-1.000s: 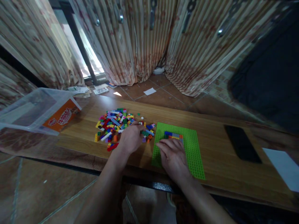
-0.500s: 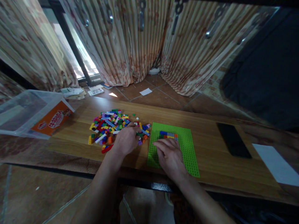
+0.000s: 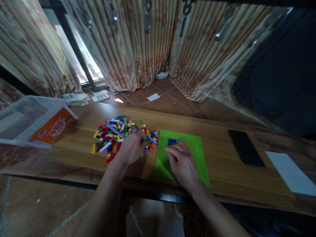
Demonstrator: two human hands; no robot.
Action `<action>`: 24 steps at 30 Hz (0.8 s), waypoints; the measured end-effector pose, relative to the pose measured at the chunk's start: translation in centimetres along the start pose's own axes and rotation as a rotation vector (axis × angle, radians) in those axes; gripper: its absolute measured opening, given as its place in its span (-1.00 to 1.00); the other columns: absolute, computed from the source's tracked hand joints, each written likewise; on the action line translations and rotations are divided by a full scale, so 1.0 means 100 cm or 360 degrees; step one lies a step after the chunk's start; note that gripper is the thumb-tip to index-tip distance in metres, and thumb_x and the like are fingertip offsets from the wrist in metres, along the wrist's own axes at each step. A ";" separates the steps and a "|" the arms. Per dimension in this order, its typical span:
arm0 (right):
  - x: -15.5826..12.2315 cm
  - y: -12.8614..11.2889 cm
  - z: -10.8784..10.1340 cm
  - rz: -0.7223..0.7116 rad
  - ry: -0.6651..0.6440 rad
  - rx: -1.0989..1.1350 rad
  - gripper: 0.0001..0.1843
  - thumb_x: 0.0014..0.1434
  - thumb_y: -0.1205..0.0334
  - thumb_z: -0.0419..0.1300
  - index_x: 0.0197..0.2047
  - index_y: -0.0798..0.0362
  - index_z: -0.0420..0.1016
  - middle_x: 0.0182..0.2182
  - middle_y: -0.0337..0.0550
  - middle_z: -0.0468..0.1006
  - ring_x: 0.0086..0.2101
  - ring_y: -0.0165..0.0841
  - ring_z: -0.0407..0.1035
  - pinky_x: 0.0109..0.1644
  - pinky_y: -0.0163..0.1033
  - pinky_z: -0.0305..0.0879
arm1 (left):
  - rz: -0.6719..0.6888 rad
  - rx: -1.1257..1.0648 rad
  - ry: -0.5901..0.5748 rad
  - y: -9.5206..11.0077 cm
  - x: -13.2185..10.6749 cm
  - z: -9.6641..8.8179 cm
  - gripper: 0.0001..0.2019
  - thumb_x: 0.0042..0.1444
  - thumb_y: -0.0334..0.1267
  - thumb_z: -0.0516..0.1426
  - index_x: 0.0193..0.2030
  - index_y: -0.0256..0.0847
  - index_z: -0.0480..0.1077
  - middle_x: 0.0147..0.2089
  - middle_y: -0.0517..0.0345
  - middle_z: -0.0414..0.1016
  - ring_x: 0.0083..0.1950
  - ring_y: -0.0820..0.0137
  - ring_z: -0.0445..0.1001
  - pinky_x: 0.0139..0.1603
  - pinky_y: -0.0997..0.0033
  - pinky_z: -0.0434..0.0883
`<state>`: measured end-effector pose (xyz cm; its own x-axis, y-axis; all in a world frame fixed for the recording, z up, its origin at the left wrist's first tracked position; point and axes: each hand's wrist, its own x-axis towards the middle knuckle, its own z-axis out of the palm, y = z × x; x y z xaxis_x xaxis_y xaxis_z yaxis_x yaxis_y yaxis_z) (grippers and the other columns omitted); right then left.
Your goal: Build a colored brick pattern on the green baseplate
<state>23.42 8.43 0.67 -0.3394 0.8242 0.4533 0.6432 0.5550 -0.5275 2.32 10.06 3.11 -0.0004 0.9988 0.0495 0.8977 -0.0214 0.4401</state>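
Loose toy building bricks (image 3: 115,131) in many colours lie in a heap on the wooden table. At the heap's right side is my left hand (image 3: 133,146), its fingers curled down among the bricks; what they pinch, if anything, is hidden. A green studded baseplate (image 3: 197,151) lies to the right of the heap. Near its upper middle sits a flat group of joined bricks (image 3: 172,141) in blue, grey and orange, partly covered by my right hand (image 3: 182,164). That hand is closed over the plate, thumb and fingers bent together, and I cannot see what is in them.
A clear plastic box (image 3: 24,115) with an orange label stands at the table's left end. On the right lie a black phone-like slab (image 3: 245,148) and a white sheet of paper (image 3: 291,172). Striped curtains (image 3: 138,49) hang beyond the table (image 3: 209,128).
My left hand has shifted slightly, its fingers more curled, and a small green brick now shows beside it. My right hand has moved slightly rightward and down on the baseplate.
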 end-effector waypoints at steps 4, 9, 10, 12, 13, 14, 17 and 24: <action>0.003 0.003 -0.002 0.0046 0.0051 0.0043 -0.76 0.24 0.39 0.09 -0.20 0.00 0.58 -0.25 -0.14 0.62 -0.19 -0.26 0.45 0.00 -0.07 0.28 | 0.0079 -0.0358 -0.0056 0.001 0.001 -0.001 -0.96 0.11 -0.32 0.08 -0.33 -0.18 0.35 -0.37 0.18 0.48 -0.32 0.36 0.46 -0.26 0.41 0.36; 0.009 0.012 -0.011 0.0135 0.0116 0.0126 -0.76 0.25 0.34 0.08 -0.19 -0.02 0.59 -0.22 -0.14 0.63 -0.18 -0.27 0.47 -0.01 -0.08 0.33 | 0.0157 -0.0742 -0.0105 0.014 0.002 0.007 -0.86 0.17 -0.31 0.03 -0.21 -0.22 0.40 -0.32 0.15 0.52 -0.30 0.39 0.46 -0.24 0.41 0.37; 0.010 0.017 -0.015 0.0180 0.0148 0.0162 -0.77 0.26 0.31 0.08 -0.19 -0.02 0.59 -0.22 -0.14 0.63 -0.18 -0.27 0.48 -0.03 -0.09 0.35 | 0.0155 -0.0803 -0.0090 0.018 0.002 0.009 -0.84 0.18 -0.31 0.03 -0.20 -0.22 0.42 -0.29 0.14 0.52 -0.27 0.39 0.47 -0.21 0.41 0.38; 0.013 0.029 -0.024 0.0307 0.0254 0.0235 -0.78 0.25 0.25 0.09 -0.20 0.00 0.59 -0.22 -0.12 0.63 -0.19 -0.28 0.49 -0.05 -0.11 0.38 | 0.0134 -0.0972 -0.0063 0.025 0.002 0.016 -0.82 0.18 -0.29 0.03 -0.18 -0.24 0.44 -0.25 0.12 0.53 -0.23 0.38 0.48 -0.18 0.40 0.41; 0.014 0.036 -0.028 0.0384 0.0325 0.0259 -0.78 0.24 0.22 0.11 -0.20 0.01 0.60 -0.22 -0.11 0.63 -0.19 -0.27 0.50 -0.06 -0.12 0.38 | 0.0108 -0.1082 -0.0067 0.029 0.002 0.020 -0.81 0.18 -0.28 0.04 -0.16 -0.24 0.44 -0.24 0.11 0.52 -0.23 0.38 0.48 -0.19 0.40 0.43; 0.015 0.044 -0.032 0.0460 0.0390 0.0275 -0.78 0.22 0.20 0.12 -0.22 0.03 0.60 -0.23 -0.10 0.63 -0.19 -0.26 0.50 -0.05 -0.12 0.39 | 0.0073 -0.1191 -0.0084 0.032 0.002 0.024 -0.80 0.17 -0.27 0.05 -0.14 -0.25 0.44 -0.23 0.10 0.52 -0.23 0.38 0.49 -0.22 0.40 0.45; 0.016 0.062 -0.040 0.0641 0.0477 0.0315 -0.76 0.18 0.17 0.14 -0.24 0.06 0.61 -0.25 -0.07 0.64 -0.21 -0.24 0.51 -0.06 -0.10 0.39 | -0.0052 -0.1394 -0.0169 0.039 0.002 0.034 -0.77 0.15 -0.26 0.06 -0.09 -0.26 0.42 -0.21 0.09 0.50 -0.28 0.40 0.52 -0.30 0.42 0.49; 0.012 0.063 -0.043 0.0587 0.0422 0.0287 -0.76 0.17 0.19 0.12 -0.25 0.05 0.62 -0.27 -0.09 0.64 -0.24 -0.26 0.52 -0.10 -0.13 0.40 | -0.0142 -0.1070 -0.0591 0.046 -0.014 0.033 -0.81 0.10 -0.30 0.06 -0.15 -0.23 0.39 -0.34 0.17 0.52 -0.44 0.41 0.54 -0.49 0.50 0.36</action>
<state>30.02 12.45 1.04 0.0903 0.9255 0.3677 0.5507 0.2612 -0.7928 7.91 8.69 2.14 0.1942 0.9450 -0.2633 0.4409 0.1558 0.8840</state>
